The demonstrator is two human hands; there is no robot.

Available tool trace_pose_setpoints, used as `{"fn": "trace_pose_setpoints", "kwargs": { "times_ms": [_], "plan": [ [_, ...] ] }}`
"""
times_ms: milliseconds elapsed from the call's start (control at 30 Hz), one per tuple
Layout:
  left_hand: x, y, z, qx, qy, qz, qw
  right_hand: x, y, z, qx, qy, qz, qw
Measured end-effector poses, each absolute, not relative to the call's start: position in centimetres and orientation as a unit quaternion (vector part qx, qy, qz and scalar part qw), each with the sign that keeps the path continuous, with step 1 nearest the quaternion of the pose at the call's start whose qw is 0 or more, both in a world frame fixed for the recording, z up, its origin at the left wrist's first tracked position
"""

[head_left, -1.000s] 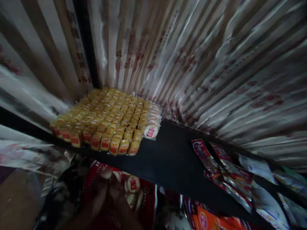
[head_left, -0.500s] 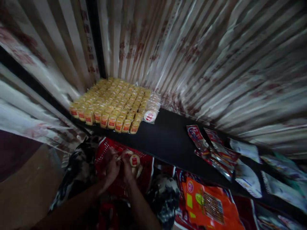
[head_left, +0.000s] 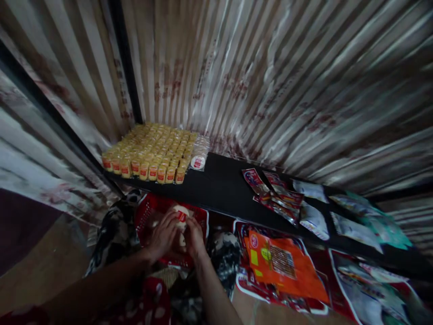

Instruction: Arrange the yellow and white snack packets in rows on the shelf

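Observation:
My left hand [head_left: 165, 235] and my right hand [head_left: 194, 236] are closed around a pale round packet with a red label [head_left: 181, 216]. They hold it from both sides, over a red basket [head_left: 142, 220] between my knees. More pale pieces lie inside the basket, partly hidden by the hands. On the black shelf [head_left: 216, 187] in front, packed rows of small yellow packets with red labels [head_left: 152, 153] fill the left end. Beside these rows runs a single line of white round packets [head_left: 198, 162], the front one facing me.
Red snack pouches [head_left: 274, 198] and whitish bags [head_left: 313, 220] lie along the shelf to the right. Below it stands a red basket with an orange bag [head_left: 284, 264] on top, then another basket with bags [head_left: 375, 289]. Striped plastic sheeting [head_left: 237, 76] hangs behind the shelf.
Both hands have come together on one pale packet with its label up; before, they were lower over the pieces in the basket. The view has shifted to the right.

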State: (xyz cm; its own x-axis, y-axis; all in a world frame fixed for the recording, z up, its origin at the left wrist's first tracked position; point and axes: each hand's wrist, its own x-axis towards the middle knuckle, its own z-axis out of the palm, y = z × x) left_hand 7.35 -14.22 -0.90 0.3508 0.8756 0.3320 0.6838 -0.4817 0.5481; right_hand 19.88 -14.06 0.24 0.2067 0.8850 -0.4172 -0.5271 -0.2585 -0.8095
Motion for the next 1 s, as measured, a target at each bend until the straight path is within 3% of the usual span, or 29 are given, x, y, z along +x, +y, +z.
{"fn": "trace_pose_setpoints", "kwargs": {
  "times_ms": [367, 567, 733, 1000],
  "plan": [
    [9.0, -10.5, 3.7, 0.833, 0.432, 0.340, 0.064, 24.6, -12.7, 5.7, -0.454, -0.166, 0.632, 0.606],
    [10.8, -7.1, 3.6, 0.861, 0.388, 0.319, 0.081, 27.8, -10.5, 6.6, -0.455, -0.253, 0.653, 0.551],
    [12.6, -5.0, 5.2, 0.872, 0.402, 0.273, 0.063, 29.7, -7.4, 6.0, -0.478, -0.258, 0.623, 0.563],
    [16.1, -2.8, 5.9, 0.806, 0.541, 0.204, 0.127, 29.8, -1.3, 3.7, -0.556, -0.295, 0.496, 0.598]
  ]
}}
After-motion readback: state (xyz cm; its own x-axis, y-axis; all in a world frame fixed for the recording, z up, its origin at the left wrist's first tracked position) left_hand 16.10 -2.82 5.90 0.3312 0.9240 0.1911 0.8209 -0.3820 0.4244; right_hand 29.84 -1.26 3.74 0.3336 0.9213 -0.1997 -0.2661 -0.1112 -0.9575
